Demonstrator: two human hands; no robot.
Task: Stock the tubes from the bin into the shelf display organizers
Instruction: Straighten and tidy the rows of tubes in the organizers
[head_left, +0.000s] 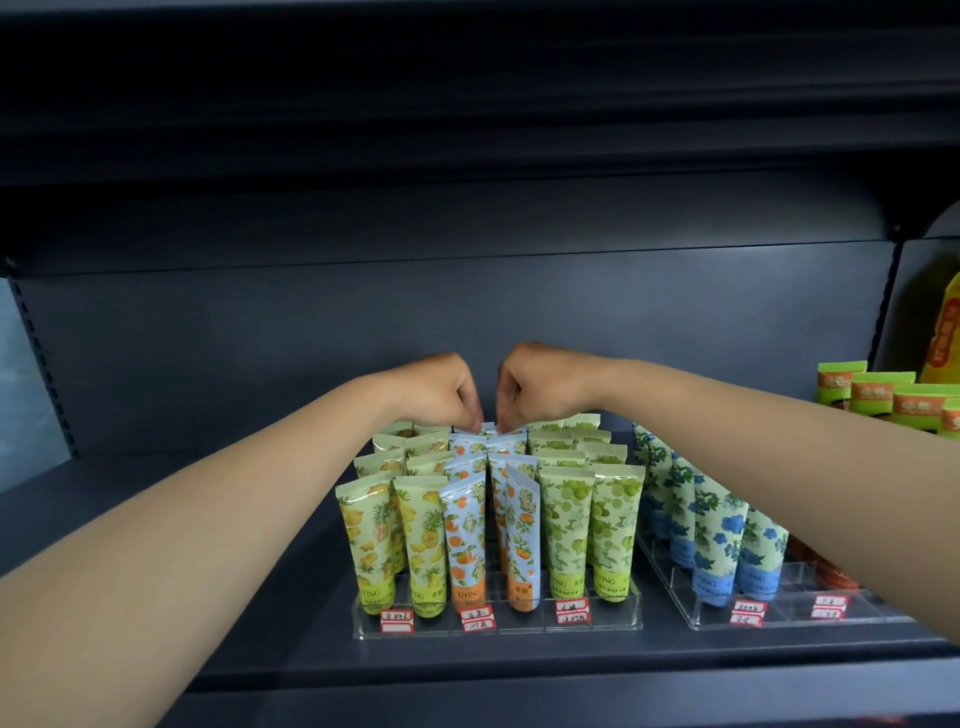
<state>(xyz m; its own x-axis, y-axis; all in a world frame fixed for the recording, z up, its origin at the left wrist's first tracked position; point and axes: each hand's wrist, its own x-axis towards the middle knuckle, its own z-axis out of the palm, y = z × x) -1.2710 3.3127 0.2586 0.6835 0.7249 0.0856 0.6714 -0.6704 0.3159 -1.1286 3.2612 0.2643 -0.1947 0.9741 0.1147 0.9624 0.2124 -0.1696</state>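
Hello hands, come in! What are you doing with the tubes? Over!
Left hand and right hand both pinching back-row orange-print tubes in the clear organizer. Neighbour tubes crowd close. Bin not in view.

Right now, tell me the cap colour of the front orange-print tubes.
Orange caps, clearest in the head view.

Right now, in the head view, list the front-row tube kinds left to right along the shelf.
Pineapple tubes → orange tubes → lime tubes → blue-flower tubes → green boxes further back at the far right.
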